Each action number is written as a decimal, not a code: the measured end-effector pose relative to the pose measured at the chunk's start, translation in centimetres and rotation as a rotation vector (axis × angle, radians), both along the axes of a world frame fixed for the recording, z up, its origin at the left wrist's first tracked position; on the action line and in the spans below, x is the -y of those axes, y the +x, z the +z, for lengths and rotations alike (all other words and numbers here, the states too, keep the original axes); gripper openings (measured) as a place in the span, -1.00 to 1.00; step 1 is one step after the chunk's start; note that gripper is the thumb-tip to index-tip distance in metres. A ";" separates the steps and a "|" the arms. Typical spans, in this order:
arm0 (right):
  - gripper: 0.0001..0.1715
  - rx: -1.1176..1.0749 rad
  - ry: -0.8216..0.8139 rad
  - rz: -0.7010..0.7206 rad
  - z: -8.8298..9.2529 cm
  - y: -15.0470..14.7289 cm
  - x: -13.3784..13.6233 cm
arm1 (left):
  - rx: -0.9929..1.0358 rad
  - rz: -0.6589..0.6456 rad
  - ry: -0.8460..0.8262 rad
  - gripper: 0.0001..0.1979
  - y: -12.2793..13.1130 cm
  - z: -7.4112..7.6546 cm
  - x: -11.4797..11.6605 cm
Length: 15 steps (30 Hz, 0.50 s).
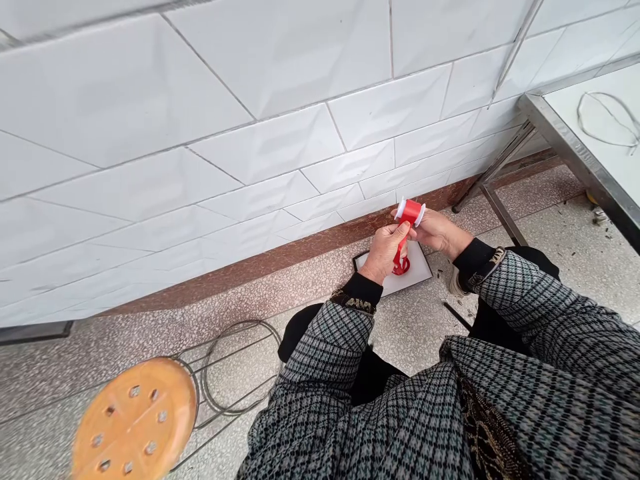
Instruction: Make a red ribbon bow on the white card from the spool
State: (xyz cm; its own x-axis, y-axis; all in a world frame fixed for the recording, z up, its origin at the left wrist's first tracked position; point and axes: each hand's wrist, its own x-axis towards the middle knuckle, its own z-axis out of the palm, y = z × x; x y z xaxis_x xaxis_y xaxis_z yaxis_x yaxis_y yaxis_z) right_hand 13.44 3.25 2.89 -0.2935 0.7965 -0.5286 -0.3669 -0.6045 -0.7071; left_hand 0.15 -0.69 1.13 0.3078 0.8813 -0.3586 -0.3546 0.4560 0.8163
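A white spool wound with red ribbon (411, 212) is held up in front of the tiled wall. My right hand (436, 231) supports the spool from behind and the right, its fingers partly hidden by it. Just below the spool, my left hand (387, 248) pinches the loose red ribbon between thumb and fingers. The ribbon's tail hangs down in a bunch of loops (401, 266). Under both hands, a shallow white box or tray (417, 268) with a dark edge lies on the floor.
An orange round stool (135, 420) with metal legs lies tipped over at the lower left. At the right stands a metal-framed table (583, 143) with a loop of wire (607, 119) on top. Small dark scraps litter the speckled floor (405, 327).
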 end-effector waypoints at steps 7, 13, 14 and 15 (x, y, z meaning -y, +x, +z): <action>-0.86 -0.017 -0.052 -0.034 0.0 -0.1 -0.2 | 0.084 -0.116 0.044 -0.31 -0.4 0.4 -0.2; -0.84 0.004 -0.024 -0.030 -0.1 -0.1 -0.2 | 0.016 -0.229 0.085 -0.32 -0.4 0.5 0.1; -0.82 -0.002 -0.019 -0.018 -0.1 -0.1 -0.2 | -0.001 -0.230 0.083 -0.32 -0.5 0.4 0.1; -0.80 -0.004 -0.013 -0.017 -0.1 -0.1 -0.2 | -0.018 -0.226 0.083 -0.32 -0.6 0.4 0.0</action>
